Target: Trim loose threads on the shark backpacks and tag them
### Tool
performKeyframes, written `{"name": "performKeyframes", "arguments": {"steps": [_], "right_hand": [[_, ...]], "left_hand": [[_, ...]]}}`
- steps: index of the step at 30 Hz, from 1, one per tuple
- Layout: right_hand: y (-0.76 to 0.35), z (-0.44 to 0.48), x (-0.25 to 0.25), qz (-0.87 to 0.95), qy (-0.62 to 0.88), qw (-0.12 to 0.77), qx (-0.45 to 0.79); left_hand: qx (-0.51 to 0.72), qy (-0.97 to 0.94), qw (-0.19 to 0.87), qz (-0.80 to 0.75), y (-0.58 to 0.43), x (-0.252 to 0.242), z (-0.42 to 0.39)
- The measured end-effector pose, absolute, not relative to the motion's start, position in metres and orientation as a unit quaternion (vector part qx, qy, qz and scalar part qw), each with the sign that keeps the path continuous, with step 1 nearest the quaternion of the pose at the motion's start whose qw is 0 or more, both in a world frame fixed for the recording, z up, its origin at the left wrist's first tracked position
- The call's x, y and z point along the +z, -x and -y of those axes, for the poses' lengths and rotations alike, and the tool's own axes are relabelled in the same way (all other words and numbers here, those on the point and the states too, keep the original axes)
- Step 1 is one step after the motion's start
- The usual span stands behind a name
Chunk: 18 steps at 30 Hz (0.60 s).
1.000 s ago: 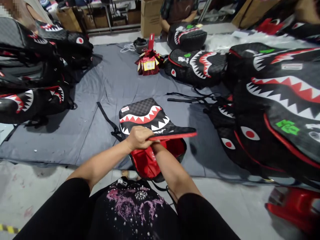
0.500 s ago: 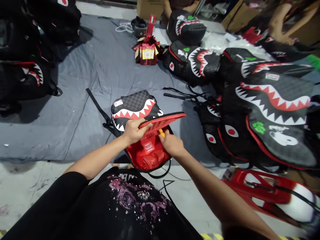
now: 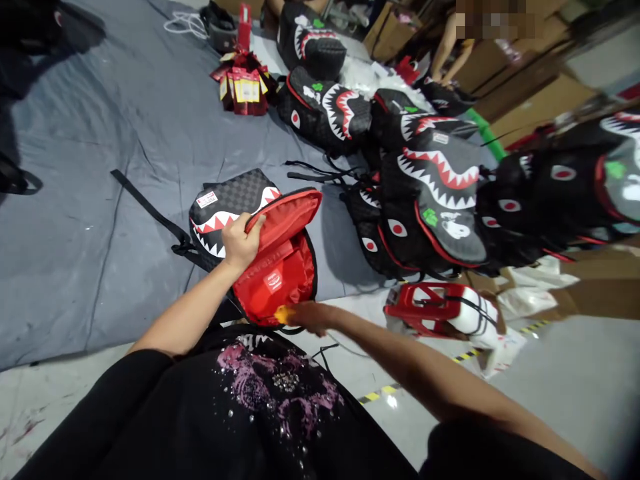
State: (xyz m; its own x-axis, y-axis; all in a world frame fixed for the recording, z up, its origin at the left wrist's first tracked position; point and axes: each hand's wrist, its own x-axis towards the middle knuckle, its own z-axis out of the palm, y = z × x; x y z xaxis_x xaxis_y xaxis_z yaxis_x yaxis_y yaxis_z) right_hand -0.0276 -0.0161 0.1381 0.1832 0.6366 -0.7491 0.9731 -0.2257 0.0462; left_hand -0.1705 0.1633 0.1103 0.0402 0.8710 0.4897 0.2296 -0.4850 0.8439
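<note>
The left hand is clamped on the raised flap of an open shark-mouth backpack, baring its red lining. The right hand pinches a small yellow object at the bag's near rim. The bag lies on a grey mat, with a pile of matching backpacks just beside it.

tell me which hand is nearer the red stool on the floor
Right. The right hand, holding something small and yellow, is just left of the red stool; the left hand grips the open backpack's flap, farther away.
</note>
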Motion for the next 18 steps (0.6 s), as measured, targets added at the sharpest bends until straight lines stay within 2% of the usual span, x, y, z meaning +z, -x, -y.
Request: {"name": "performKeyframes", "arguments": {"steps": [3, 9, 18], "right_hand": [[0.035, 0.017, 0.137, -0.566, -0.713, 0.297, -0.289], [0.011, 0.029, 0.143, -0.529, -0.768, 0.318, -0.170], [0.042, -0.014, 0.052, -0.563, -0.798, 0.183, -0.112]], "left_hand": [[0.547, -0.683, 0.304, -0.377, 0.174, 0.113, -0.164], [0.533, -0.711, 0.324, -0.326, 0.179, 0.117, -0.164], [0.541, -0.705, 0.326, -0.323, 0.181, 0.115, -0.157]]}}
